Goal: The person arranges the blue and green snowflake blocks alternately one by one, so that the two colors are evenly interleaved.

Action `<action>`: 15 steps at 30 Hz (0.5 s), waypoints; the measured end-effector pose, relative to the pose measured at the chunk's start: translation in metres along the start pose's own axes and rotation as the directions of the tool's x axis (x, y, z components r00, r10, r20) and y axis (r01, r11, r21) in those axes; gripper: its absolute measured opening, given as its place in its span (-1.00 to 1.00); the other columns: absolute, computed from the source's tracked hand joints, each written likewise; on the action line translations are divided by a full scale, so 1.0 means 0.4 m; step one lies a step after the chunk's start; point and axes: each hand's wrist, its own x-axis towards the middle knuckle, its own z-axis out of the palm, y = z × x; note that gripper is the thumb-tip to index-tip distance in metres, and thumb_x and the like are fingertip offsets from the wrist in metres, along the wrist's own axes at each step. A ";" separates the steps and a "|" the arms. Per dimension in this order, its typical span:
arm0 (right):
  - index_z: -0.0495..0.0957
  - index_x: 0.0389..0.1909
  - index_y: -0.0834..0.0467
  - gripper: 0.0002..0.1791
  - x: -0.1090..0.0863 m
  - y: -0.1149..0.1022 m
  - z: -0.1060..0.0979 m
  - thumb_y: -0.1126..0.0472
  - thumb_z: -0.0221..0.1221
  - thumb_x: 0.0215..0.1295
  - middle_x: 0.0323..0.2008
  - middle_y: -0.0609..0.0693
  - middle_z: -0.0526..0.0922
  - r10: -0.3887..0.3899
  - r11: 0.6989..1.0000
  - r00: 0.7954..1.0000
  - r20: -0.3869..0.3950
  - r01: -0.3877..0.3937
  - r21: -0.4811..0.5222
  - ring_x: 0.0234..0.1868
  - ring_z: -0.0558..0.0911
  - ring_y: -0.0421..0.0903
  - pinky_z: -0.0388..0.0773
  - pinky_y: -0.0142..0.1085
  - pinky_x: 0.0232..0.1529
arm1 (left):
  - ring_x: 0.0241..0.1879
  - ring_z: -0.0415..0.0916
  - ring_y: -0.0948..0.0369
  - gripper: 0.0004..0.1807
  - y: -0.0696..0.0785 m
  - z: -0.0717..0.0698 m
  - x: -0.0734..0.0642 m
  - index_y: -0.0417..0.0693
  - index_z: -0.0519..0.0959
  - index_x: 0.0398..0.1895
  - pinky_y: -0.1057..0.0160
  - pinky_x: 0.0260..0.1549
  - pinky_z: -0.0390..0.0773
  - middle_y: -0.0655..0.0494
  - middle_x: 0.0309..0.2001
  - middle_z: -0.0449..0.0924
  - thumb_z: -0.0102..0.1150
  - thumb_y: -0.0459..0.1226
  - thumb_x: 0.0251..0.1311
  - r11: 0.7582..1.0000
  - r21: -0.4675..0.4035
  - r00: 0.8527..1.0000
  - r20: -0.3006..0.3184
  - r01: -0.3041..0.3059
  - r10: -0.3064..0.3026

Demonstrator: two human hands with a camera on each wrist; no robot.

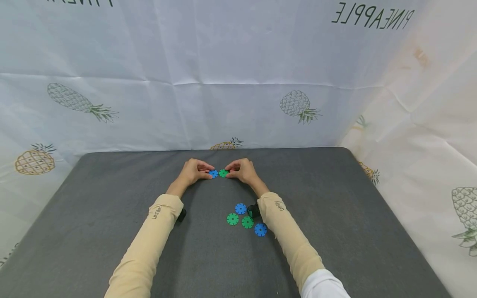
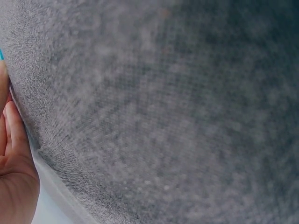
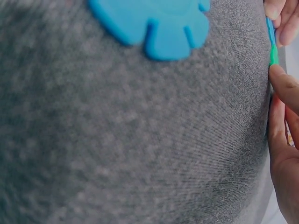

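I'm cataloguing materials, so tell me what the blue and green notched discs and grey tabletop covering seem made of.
Blue notched discs: probably smooth, low-gloss plastic; even colour and rounded slot edges suggest moulding.
Green notched discs: likely the same, given their matching shape; finish unclear.
Grey tabletop covering: apparently matte woven fabric, with fine thread texture in the wrist views.

Right fingers (image 3: 286, 87) pinch a green piece (image 3: 274, 55) beside a blue piece (image 3: 270, 30).
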 end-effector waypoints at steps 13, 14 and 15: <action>0.72 -0.19 0.25 -0.75 0.004 -0.001 -0.007 0.36 0.39 0.05 -0.26 0.11 0.73 -0.009 0.997 1.000 0.019 0.008 0.078 -0.26 0.68 -0.08 0.57 -0.33 -0.22 | -0.17 0.65 0.04 -0.72 -0.002 -0.002 0.005 -0.31 0.70 -0.17 0.18 -0.19 0.59 -0.15 -0.21 0.70 0.42 -0.44 -0.02 0.999 0.036 1.000 -0.005 0.005 -0.005; 0.71 -0.17 0.27 -0.75 0.003 0.000 -0.010 0.38 0.38 0.07 -0.24 0.13 0.72 -0.015 0.994 1.000 0.025 0.013 0.110 -0.25 0.68 -0.06 0.58 -0.32 -0.22 | -0.17 0.65 0.05 -0.72 -0.002 -0.002 0.007 -0.30 0.70 -0.16 0.18 -0.19 0.59 -0.14 -0.21 0.70 0.41 -0.44 -0.01 0.999 0.037 1.000 -0.004 0.009 -0.009; 0.69 -0.15 0.30 -0.74 0.001 0.002 -0.013 0.40 0.36 0.08 -0.22 0.16 0.71 -0.025 0.989 0.999 0.032 0.020 0.146 -0.24 0.68 -0.03 0.58 -0.31 -0.21 | -0.18 0.65 0.06 -0.72 -0.003 -0.002 0.009 -0.30 0.70 -0.16 0.19 -0.19 0.59 -0.14 -0.21 0.70 0.41 -0.43 -0.01 0.999 0.038 1.000 -0.003 0.013 -0.013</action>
